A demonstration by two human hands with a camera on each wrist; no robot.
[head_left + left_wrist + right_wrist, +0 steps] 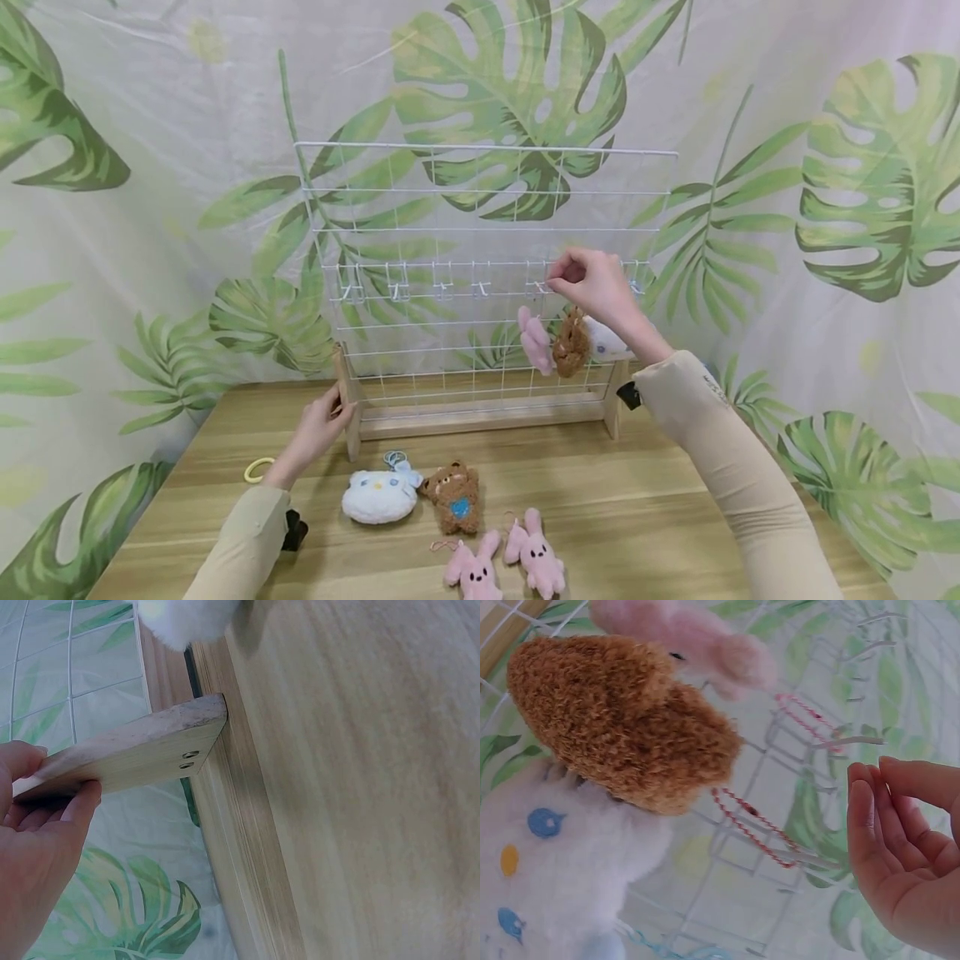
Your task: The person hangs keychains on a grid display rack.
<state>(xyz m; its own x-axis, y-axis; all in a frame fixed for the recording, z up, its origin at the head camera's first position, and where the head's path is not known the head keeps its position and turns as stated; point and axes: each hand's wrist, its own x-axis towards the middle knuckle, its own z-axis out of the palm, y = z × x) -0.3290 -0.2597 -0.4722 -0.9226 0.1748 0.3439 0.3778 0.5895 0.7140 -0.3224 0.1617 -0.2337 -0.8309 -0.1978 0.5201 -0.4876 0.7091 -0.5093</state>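
My left hand (pixel 322 423) grips the upright wooden side leg (pixel 142 742) of a white wire grid rack (pixel 487 152), thumb on one side and fingers on the other. In front of the hooks at the rack's right is my right hand (pixel 907 847), fingers curled and fingertips close together, with nothing visible between them. Just beyond those fingertips a hook (pixel 851 741) carries a pink cord loop. Below the hand hang a pink plush rabbit (pixel 535 340), a brown plush bear (pixel 572 343) and a white plush head (pixel 606 340), partly covered by the wrist.
Several bare hooks (pixel 397 292) line the grid toward the left. On the wooden table (pixel 675 517) lie a white plush head (pixel 379 498), a brown bear with a blue heart (pixel 454 498) and two pink rabbits (pixel 537 557). A yellow ring (pixel 257 469) lies by the left forearm.
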